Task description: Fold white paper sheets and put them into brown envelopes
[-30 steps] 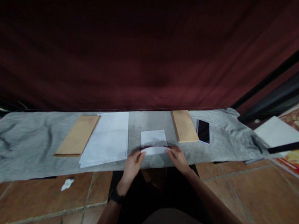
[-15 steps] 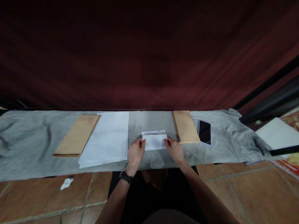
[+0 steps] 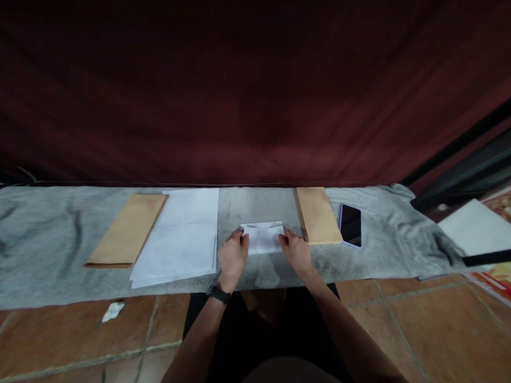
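While left hand [image 3: 232, 258] and right hand [image 3: 295, 252] are pressing open-palmed on the folded white paper [image 3: 264, 236] | creasing, seemingly | next: even pressure along fold.

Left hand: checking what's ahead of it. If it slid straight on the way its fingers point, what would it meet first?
The left hand would meet the folded white paper at once; its fingertips seem to touch that paper's left edge, though depth is unclear.
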`<state>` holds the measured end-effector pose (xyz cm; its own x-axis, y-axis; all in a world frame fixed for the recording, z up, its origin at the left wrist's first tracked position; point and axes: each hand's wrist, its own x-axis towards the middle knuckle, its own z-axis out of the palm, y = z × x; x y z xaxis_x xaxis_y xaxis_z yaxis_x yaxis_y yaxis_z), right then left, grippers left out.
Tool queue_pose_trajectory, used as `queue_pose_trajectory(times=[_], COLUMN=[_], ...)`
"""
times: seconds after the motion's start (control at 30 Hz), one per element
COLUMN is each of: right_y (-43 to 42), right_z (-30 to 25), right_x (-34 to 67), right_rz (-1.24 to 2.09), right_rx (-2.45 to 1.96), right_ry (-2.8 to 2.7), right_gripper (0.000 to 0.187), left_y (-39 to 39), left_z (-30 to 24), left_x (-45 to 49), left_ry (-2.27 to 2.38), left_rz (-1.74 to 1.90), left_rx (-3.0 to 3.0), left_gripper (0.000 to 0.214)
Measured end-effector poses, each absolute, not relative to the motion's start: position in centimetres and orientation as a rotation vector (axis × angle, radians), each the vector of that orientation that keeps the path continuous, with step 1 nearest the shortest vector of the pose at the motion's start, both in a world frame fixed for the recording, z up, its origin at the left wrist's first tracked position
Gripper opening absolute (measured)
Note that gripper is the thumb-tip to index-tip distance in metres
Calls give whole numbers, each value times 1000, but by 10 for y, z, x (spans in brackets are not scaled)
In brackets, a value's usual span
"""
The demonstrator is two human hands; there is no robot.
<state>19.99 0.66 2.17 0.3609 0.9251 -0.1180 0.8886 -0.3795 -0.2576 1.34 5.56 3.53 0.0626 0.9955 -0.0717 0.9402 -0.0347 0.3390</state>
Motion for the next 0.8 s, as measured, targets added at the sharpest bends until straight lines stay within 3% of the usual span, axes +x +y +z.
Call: queue_pose_trajectory(times=[0.4, 0.6, 0.8], right_y=[10, -4, -16], right_z=[12, -7, -10], right_x=[201, 220, 232], right_rz=[327, 589, 895], right_rx=[-2439, -1906, -1458], right_ry=[-1607, -1399, -1295], right_gripper=[31, 28, 28], left_y=[59, 50, 36], left_z=[27, 6, 2], left_x=[12, -13, -36], left_ry=[1921, 1375, 1043], left_rz=[399, 826, 654], left_rx=[1968, 1751, 1817], left_gripper=[29, 28, 20])
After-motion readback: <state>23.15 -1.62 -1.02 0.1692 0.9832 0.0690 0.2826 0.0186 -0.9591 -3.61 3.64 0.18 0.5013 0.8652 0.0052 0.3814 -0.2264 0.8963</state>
